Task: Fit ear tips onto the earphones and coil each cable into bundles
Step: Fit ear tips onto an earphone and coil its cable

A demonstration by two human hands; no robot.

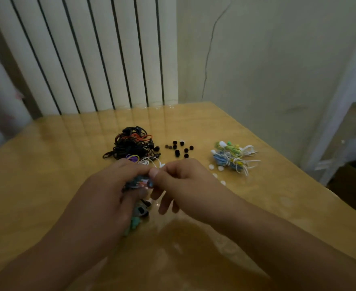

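Note:
My left hand (pixel 108 192) grips a small bundle of coloured earphone cable (pixel 137 182), and more of it hangs below the hand down to a teal piece (pixel 135 223). My right hand (pixel 185 185) pinches the same bundle at its right end, thumb and forefinger meeting the left thumb. What sits between the fingertips is too dark to make out. A heap of black earphones (pixel 131 145) lies beyond the hands, with loose black ear tips (pixel 179 149) to its right. White ear tips (pixel 220 168) are scattered beside a bundle of white, green and blue earphones (pixel 233 158).
Everything rests on a glossy wooden table (pixel 68 164). Coloured rubber bands (pixel 132 158) and a white cable (pixel 152 160) lie just past my left hand. A white radiator and a cracked wall stand behind; the table's right edge drops off near a white shelf.

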